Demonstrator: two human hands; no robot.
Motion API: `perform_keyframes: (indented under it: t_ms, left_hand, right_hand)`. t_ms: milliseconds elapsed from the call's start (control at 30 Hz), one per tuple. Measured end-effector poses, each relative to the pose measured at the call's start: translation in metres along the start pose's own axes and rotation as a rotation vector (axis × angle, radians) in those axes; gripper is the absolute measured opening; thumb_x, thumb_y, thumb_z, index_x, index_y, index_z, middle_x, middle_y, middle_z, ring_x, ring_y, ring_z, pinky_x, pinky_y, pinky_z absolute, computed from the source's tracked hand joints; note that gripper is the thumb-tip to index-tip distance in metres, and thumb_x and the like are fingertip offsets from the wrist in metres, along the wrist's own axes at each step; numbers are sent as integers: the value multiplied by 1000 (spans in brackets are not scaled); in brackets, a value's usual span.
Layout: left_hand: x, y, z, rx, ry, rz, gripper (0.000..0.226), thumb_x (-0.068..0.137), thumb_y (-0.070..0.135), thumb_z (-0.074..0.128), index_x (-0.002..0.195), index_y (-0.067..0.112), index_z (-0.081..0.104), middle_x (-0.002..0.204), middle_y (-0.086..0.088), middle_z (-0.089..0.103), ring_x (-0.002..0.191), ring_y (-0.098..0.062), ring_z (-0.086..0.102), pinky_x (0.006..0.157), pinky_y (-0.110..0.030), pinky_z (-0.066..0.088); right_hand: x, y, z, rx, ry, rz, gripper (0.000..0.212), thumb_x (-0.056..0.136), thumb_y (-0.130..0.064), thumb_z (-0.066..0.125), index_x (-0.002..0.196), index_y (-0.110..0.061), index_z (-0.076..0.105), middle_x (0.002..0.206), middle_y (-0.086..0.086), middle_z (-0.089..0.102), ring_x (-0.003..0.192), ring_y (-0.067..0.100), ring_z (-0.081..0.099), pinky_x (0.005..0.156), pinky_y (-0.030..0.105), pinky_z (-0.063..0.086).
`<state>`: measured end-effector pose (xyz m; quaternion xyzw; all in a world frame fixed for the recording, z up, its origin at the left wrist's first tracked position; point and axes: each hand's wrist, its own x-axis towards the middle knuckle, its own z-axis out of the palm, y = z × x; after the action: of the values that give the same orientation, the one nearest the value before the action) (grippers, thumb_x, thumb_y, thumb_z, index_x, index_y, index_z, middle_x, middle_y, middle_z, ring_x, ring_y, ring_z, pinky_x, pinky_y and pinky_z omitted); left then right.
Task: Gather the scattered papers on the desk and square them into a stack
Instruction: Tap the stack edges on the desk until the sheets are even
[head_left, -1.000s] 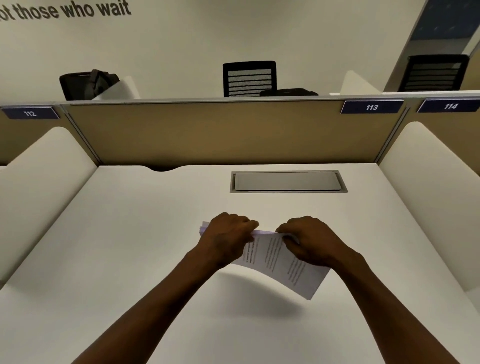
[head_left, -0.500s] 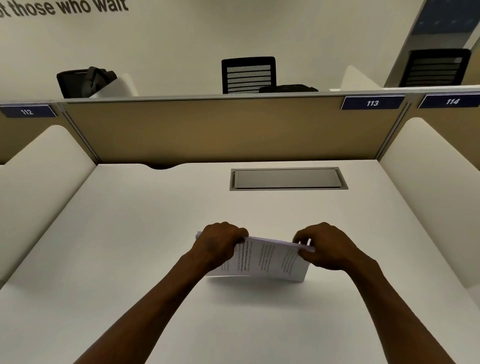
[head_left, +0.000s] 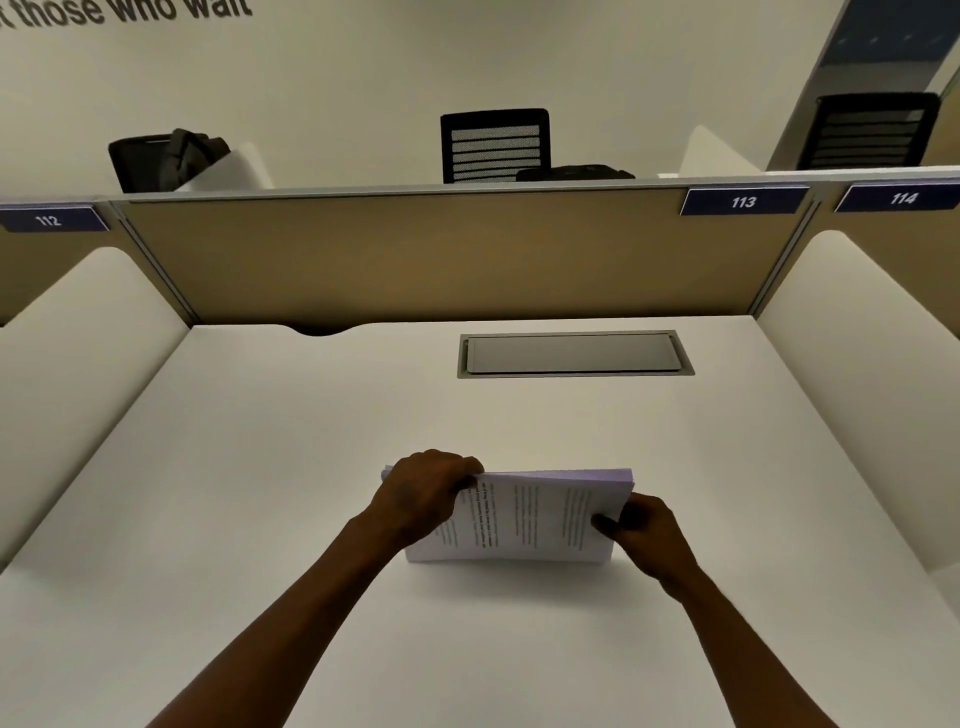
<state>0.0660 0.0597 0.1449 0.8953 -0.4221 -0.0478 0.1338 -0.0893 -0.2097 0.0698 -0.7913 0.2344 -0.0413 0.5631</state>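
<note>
Papers (head_left: 524, 519) stand on edge on the counter (head_left: 260, 467), left hand (head_left: 423, 491) and right hand (head_left: 644, 525) fingers clasping both ends (light, floppy sheets; best gripped at the sides).

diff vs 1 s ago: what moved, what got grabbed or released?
The stack of papers went from hanging tilted in the air to standing on its lower edge on the desk, edges now aligned. The right hand slid from the top edge down to the right side. The left hand kept its grip at the top left corner. Nothing released; nothing else on the desk moved.
</note>
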Motion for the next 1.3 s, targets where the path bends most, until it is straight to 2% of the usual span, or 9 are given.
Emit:
perform_keyframes:
  t_ms: [100,200,333,433,567,800,1000,1167,1300]
  left_hand:
    - [1,1,-2,13,9,9,25,96,18,45,110,27,64,104,6,73,95,-20,63,74,-35,49]
    - [-2,1,-2,2,61,17,23,96,21,46,109,25,65,100,4,73,92,-20,63,71,-33,46]
    - [-5,6,4,-22,61,33,23,100,24,44,114,22,62,100,1,72,91,-22,63,74,-33,47]
    - [-3,8,3,-6,73,52,20,99,22,46,111,21,62,99,0,72,88,-23,64,71,-31,44]
    - [-1,7,-1,-1,112,65,18,96,21,48,107,21,63,95,1,73,83,-21,65,67,-26,43]
    - [-4,3,6,43,97,60,18,98,22,45,108,21,60,94,1,71,82,-23,63,65,-30,40]
    - [-5,3,8,45,70,80,18,100,28,44,110,23,57,96,2,70,84,-20,63,65,-27,37]
    - [-5,2,8,38,98,70,17,98,26,47,109,23,60,96,3,68,85,-21,63,66,-31,42]
    - [-9,1,13,59,55,56,16,98,21,50,107,21,64,95,1,70,90,-23,63,69,-33,42]
  right_hand:
    - [0,3,5,-22,59,-9,21,83,-15,75,94,-32,71,90,-13,75,89,1,69,62,8,51]
    - [-1,6,7,-28,137,-29,18,83,-14,75,97,-26,74,87,-11,74,85,2,69,61,7,49]
    - [-4,18,15,-50,153,-26,26,83,-10,74,109,-11,72,97,1,74,87,18,69,73,19,51]
    - [-5,24,21,-31,175,-11,29,84,-8,74,112,-6,70,102,7,74,91,22,68,81,28,52]
    - [-2,26,21,6,208,-8,27,84,-9,74,111,-9,71,99,7,75,87,22,70,77,26,52]
    - [-3,31,27,14,196,-12,29,85,-8,72,114,-9,70,100,5,74,88,20,68,73,17,49]
    - [-5,36,28,-24,158,1,33,83,-6,74,116,-9,69,99,-4,70,84,8,66,71,6,45]
    - [-4,40,26,-36,185,0,30,84,-7,74,113,-10,70,95,-6,70,83,8,65,70,9,45]
    - [-5,43,29,-58,190,3,25,84,-7,73,109,-9,71,95,-1,72,85,13,64,73,19,47]
